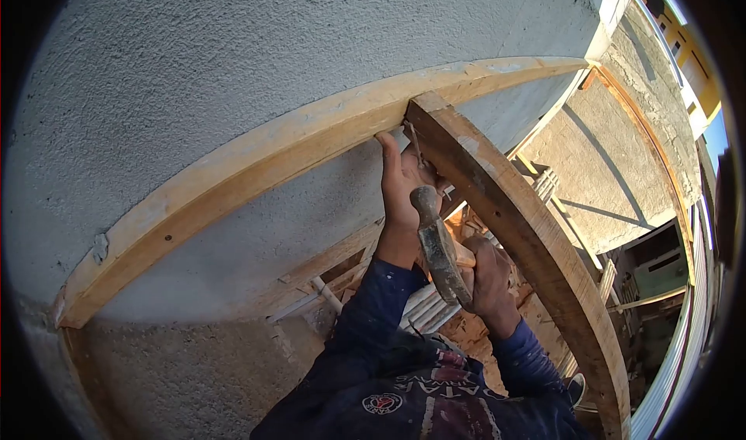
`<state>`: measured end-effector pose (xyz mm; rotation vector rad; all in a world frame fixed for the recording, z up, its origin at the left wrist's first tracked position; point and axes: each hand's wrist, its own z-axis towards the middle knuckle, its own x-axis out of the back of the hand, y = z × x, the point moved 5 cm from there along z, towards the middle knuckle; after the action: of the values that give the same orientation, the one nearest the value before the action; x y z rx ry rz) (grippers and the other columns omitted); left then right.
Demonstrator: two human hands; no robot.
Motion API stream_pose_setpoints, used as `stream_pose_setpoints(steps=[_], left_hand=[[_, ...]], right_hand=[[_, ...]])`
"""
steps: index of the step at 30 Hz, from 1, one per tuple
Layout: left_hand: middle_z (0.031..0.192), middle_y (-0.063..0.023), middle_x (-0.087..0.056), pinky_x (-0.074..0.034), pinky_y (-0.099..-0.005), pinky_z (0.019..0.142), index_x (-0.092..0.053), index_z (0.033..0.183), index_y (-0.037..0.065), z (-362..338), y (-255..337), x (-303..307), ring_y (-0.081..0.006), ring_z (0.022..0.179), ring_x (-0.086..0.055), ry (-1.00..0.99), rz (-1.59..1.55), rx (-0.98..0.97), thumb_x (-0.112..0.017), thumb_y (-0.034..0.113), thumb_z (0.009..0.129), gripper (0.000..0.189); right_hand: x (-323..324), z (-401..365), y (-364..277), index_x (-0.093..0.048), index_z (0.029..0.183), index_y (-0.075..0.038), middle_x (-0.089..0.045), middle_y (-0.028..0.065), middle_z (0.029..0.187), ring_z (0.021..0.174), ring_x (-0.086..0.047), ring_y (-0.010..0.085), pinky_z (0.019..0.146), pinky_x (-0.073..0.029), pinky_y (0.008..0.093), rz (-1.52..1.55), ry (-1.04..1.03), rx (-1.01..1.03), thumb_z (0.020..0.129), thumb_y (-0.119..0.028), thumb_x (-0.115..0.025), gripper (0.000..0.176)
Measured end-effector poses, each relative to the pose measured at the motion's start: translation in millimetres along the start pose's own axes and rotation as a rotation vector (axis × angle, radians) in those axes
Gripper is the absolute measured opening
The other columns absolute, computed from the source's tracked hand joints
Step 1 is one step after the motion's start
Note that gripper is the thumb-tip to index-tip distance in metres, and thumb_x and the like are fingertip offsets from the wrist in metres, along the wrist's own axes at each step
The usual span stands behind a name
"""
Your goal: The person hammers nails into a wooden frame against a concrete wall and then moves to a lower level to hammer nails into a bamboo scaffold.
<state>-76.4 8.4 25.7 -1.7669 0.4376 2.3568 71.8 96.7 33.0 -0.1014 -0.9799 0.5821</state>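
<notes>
- Rough grey plaster wall (233, 67) carries a wooden batten (256, 160); a slanting plank (505, 207) meets it above the hands.
- Left hand (402, 187): fingertips pinched on a thin nail (413, 139) at that joint.
- Right hand (491, 278): clamped round the hammer (437, 242) just below the left hand, its long axis rising from the fist and its head towards the nail.
- The hammer looks stiff and top-heavy (worn steel), so it is best gripped low on the handle.

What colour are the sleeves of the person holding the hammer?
Dark blue sleeves, flecked with pale specks; the head view shows them best.
</notes>
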Motion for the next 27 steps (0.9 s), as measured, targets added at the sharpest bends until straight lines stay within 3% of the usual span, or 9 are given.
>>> stream_pose_setpoints(steps=[1, 2, 4, 7, 13, 17, 19, 21, 27], left_hand=[[0.111, -0.0057, -0.068, -0.049, -0.0342, 0.079, -0.056, 0.129, 0.006, 8.9, -5.8, 9.8, -0.0141, 0.097, -0.062, -0.144, -0.040, 0.049, -0.053, 0.056, 0.100, 0.058], [0.111, -0.0057, -0.068, -0.049, -0.0342, 0.079, -0.056, 0.129, 0.006, 10.8, -9.3, 11.4, -0.0141, 0.097, -0.062, -0.147, -0.038, 0.049, -0.053, 0.056, 0.100, 0.058], [0.139, -0.0057, -0.056, -0.041, -0.0441, 0.105, -0.048, 0.142, 0.012, 13.2, -12.9, 15.9, -0.0239, 0.127, -0.051, -0.099, -0.020, -0.014, -0.051, 0.055, 0.100, 0.060], [0.140, -0.0047, -0.056, -0.039, -0.0469, 0.109, -0.050, 0.141, 0.015, 19.6, -11.6, 17.7, -0.0250, 0.130, -0.050, -0.162, -0.113, 0.020, -0.051, 0.051, 0.102, 0.054], [0.136, -0.0067, -0.058, -0.041, -0.0464, 0.108, -0.052, 0.139, 0.014, 18.9, -6.4, 18.6, -0.0254, 0.127, -0.052, -0.128, -0.098, 0.104, -0.053, 0.046, 0.102, 0.049], [0.132, -0.0066, -0.059, -0.043, -0.0448, 0.105, -0.052, 0.138, 0.014, 11.4, 0.8, 6.6, -0.0253, 0.123, -0.054, -0.004, 0.049, 0.039, -0.054, 0.047, 0.102, 0.050], [0.112, -0.0018, -0.066, -0.054, -0.0345, 0.080, -0.056, 0.128, 0.015, 11.6, 2.3, 1.2, -0.0164, 0.099, -0.065, 0.004, 0.058, 0.029, -0.058, 0.045, 0.100, 0.041], [0.112, -0.0020, -0.065, -0.054, -0.0345, 0.080, -0.055, 0.128, 0.015, 15.2, 5.4, -0.9, -0.0164, 0.099, -0.065, 0.051, 0.060, 0.034, -0.058, 0.044, 0.100, 0.041], [0.113, -0.0024, -0.064, -0.054, -0.0369, 0.083, -0.055, 0.128, 0.014, 15.0, 6.7, 3.8, -0.0177, 0.101, -0.064, 0.014, 0.116, 0.031, -0.056, 0.044, 0.100, 0.041]], right_hand=[[-0.2, 1.3, 0.0, -0.059, 0.103, 0.001, -0.061, 0.0183, 0.084, 0.073, -0.064, 0.0363, 0.065, -0.051, 0.0418, 0.021, 0.013, -0.001, 0.095, -0.030, -0.062, 0.032], [-1.5, 1.6, 1.0, -0.059, 0.103, 0.001, -0.061, 0.0183, 0.084, 0.073, -0.064, 0.0363, 0.065, -0.051, 0.0418, 0.021, 0.016, 0.001, 0.095, -0.030, -0.062, 0.032], [-5.3, 0.1, 2.2, -0.058, 0.100, 0.001, -0.061, 0.0179, 0.081, 0.072, -0.064, 0.0361, 0.064, -0.051, 0.0417, 0.027, 0.010, 0.005, 0.094, -0.029, -0.063, 0.031], [-5.4, 2.4, -0.7, -0.058, 0.099, 0.000, -0.060, 0.0176, 0.078, 0.071, -0.064, 0.0364, 0.064, -0.051, 0.0427, 0.020, 0.034, 0.022, 0.093, -0.027, -0.064, 0.029], [-12.9, 4.3, 6.2, -0.059, 0.102, 0.000, -0.061, 0.0185, 0.081, 0.072, -0.063, 0.0376, 0.067, -0.050, 0.0449, 0.011, -0.011, -0.040, 0.092, -0.025, -0.065, 0.028], [-13.6, 13.0, 8.3, -0.058, 0.103, -0.001, -0.062, 0.0180, 0.086, 0.073, -0.064, 0.0376, 0.067, -0.051, 0.0447, 0.039, -0.002, -0.118, 0.091, -0.022, -0.065, 0.025], [-11.0, 6.1, 8.0, -0.058, 0.102, -0.001, -0.062, 0.0180, 0.086, 0.074, -0.064, 0.0377, 0.067, -0.051, 0.0446, 0.070, 0.027, -0.043, 0.091, -0.021, -0.065, 0.023], [-11.3, 2.4, 6.1, -0.057, 0.098, -0.001, -0.061, 0.0173, 0.085, 0.075, -0.064, 0.0371, 0.067, -0.051, 0.0434, 0.102, 0.096, 0.063, 0.091, -0.020, -0.064, 0.021], [-19.1, 11.9, 17.9, -0.057, 0.099, -0.001, -0.061, 0.0173, 0.085, 0.075, -0.064, 0.0365, 0.069, -0.051, 0.0431, 0.044, 0.026, -0.047, 0.093, -0.023, -0.062, 0.024]])
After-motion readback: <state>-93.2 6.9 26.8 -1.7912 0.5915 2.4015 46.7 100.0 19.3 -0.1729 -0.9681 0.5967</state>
